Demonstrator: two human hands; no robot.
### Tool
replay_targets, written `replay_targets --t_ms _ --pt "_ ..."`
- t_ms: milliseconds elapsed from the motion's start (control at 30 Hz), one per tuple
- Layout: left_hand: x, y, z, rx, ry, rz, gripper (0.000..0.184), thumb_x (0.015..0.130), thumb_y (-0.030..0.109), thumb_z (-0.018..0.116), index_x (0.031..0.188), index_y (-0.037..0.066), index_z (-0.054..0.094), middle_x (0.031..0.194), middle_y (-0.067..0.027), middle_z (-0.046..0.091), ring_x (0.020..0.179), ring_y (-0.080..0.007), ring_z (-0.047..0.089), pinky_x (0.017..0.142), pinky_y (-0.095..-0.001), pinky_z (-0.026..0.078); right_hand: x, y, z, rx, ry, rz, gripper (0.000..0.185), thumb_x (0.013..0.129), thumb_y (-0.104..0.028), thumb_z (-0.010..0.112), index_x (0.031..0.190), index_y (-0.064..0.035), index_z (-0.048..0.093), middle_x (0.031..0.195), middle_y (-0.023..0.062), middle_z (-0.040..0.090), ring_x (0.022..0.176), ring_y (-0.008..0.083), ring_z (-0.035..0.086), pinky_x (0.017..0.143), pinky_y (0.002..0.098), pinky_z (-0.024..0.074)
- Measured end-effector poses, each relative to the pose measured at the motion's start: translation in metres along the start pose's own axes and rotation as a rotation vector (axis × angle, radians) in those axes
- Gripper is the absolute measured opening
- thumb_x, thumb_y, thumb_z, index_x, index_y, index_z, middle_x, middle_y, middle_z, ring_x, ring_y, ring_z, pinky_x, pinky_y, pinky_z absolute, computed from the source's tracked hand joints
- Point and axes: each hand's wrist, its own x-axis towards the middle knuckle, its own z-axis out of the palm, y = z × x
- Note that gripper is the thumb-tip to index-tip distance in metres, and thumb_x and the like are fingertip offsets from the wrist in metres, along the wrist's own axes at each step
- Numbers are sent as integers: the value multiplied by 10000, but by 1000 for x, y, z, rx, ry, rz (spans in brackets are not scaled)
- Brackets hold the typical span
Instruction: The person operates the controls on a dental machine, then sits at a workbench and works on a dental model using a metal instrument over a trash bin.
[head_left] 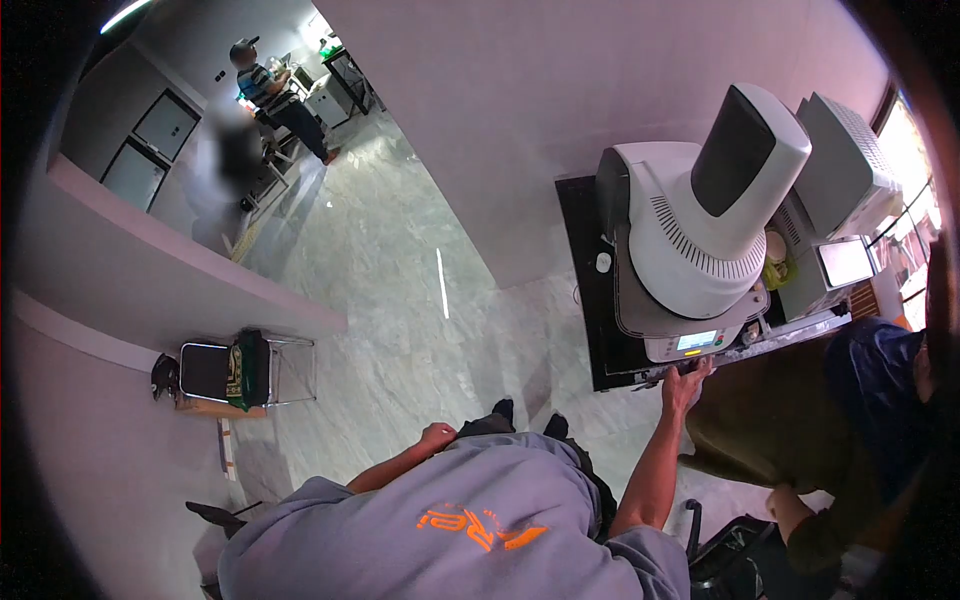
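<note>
My right hand (pixel 687 385) is raised at the front edge of the black table (pixel 590 300), just below the control panel (pixel 692 342) of a large white machine with a dark oval cover (pixel 735 150). Its fingers are bent near the panel's lower edge, and whether they hold anything is too small to tell. The panel has a lit screen and a yellow mark. Beside my waist hangs my left hand (pixel 437 437), its fingers curled, with nothing visible in it.
A chair (pixel 206 372) with dark green cloth stands at left. Another person (pixel 270 90) stands in the far room. A seated person in dark clothing (pixel 780 410) is close on my right, beside a black chair (pixel 740 560). Grey equipment (pixel 840 170) stands behind the machine.
</note>
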Motion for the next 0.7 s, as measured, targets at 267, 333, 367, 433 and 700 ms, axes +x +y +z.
replay_targets --t_ms 267,333,367,433,700 --pt "8 -2 0 96 -39 9 385 786 485 697 983 166 787 985 -99 755 930 -256 716 851 -368 553 2 -27 -5 -124 -12 -104 950 708 31 650 1538 -67 197 1518 278 333 1423 414 346 1177 449 283" --pt "9 -2 1 104 -39 6 388 785 486 698 989 167 786 983 -99 755 930 -254 717 855 -366 553 2 -24 -5 -130 3 -102 938 722 27 650 1541 -96 209 1512 287 351 1408 416 377 1161 452 311" --pt "9 -2 1 102 -45 3 389 785 486 700 991 166 786 986 -99 755 932 -255 717 856 -366 553 3 -23 -5 -123 7 -99 939 724 20 656 1541 -99 211 1511 285 353 1403 418 383 1160 453 313" --pt "9 2 -2 98 -55 -1 392 785 485 703 995 165 785 992 -98 755 935 -258 717 859 -366 554 2 -28 -5 -133 20 -92 939 725 9 664 1542 -106 214 1507 284 361 1391 422 398 1155 453 320" --pt "1 8 -6 38 -21 -3 349 757 445 698 906 143 790 948 -133 751 916 -301 716 858 -382 554 2 -23 -3 -172 29 -52 937 712 -19 678 1532 -101 233 1496 279 375 1389 429 391 1151 444 325"
